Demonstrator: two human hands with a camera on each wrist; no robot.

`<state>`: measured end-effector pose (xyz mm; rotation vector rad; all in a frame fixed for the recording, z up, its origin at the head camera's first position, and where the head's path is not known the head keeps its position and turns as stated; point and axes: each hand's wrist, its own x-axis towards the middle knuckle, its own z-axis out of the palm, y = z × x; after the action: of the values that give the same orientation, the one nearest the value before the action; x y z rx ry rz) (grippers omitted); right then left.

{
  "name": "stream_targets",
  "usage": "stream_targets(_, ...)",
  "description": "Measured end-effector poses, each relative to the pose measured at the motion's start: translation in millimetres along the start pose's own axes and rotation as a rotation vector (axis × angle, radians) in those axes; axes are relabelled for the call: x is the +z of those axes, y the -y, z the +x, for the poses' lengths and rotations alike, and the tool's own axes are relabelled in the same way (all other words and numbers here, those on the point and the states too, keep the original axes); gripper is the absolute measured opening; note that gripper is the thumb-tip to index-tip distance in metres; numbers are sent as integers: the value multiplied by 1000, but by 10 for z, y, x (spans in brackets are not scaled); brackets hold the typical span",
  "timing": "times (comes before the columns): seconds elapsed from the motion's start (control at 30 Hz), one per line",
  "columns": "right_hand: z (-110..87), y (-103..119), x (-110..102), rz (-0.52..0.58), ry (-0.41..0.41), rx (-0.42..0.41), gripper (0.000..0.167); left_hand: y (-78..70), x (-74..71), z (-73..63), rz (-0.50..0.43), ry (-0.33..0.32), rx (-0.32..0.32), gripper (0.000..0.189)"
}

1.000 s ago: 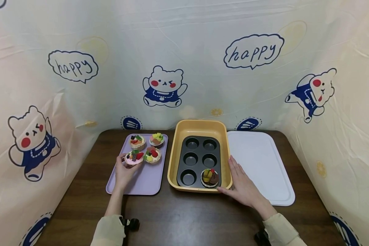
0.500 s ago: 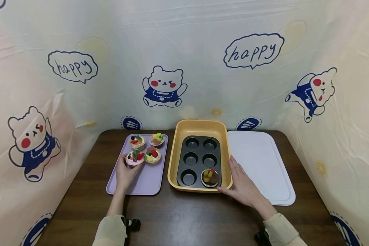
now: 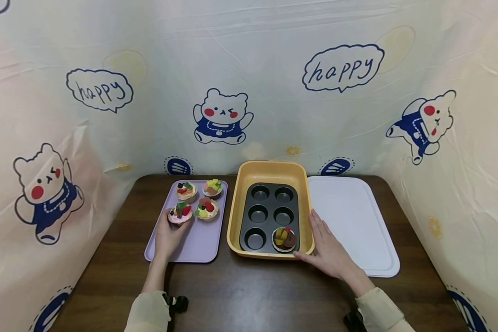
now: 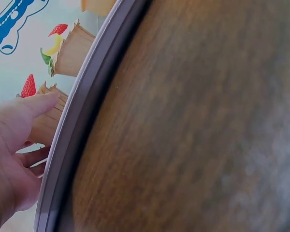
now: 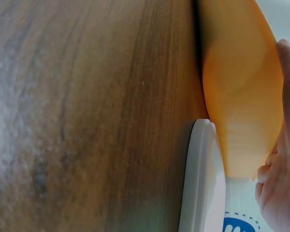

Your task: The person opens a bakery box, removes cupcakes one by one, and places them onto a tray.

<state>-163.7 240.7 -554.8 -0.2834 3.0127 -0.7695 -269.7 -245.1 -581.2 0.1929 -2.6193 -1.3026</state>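
Observation:
My left hand (image 3: 168,236) holds a fruit-topped cupcake (image 3: 180,214) with pink cream at the left side of the lilac tray (image 3: 195,246). In the left wrist view, the thumb and fingers (image 4: 42,104) lie around its tan cup, low by the tray rim. Three more fruit cupcakes stand beside it, the nearest a white-creamed one (image 3: 206,210). My right hand (image 3: 329,251) rests with straight fingers on the near right corner of the yellow bin (image 3: 232,221). Inside the bin lies a dark muffin pan (image 3: 270,216); a chocolate-and-fruit cupcake (image 3: 284,240) sits in its near right cup.
A white tray (image 3: 352,221) lies to the right of the yellow bin, partly behind my right hand. The brown wooden table (image 3: 249,295) stretches in front of the trays. A cloth printed with cartoon bears (image 3: 223,117) hangs behind and at both sides.
The pink-creamed cupcake in my left hand has tilted and shifted very slightly. My right hand stays on the bin's corner.

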Motion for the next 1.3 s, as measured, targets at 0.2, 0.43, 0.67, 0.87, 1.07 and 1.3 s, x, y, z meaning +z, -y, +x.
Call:
stream_targets(0.2,10,2,1,10,12,10,134,17,3,3,32,-13,-1,84)
stream_targets(0.43,1,3,13,12,-3,-6,132,-125,-17,-91,86,-13,-7,102)
stream_targets(0.67,-7,3,13,11,-6,-6,132,-402,37,-192,126,-89,176,97)
stream_targets(0.87,-4,9,11,11,-11,-9,131,-619,205,-254,140,-122,456,86)
stream_targets(1.07,-2,14,31,8,-18,-13,130,-809,312,-335,162,-20,482,75)
stream_targets(1.3,-8,-5,20,-4,-19,-22,130,-995,465,-422,169,130,467,74)
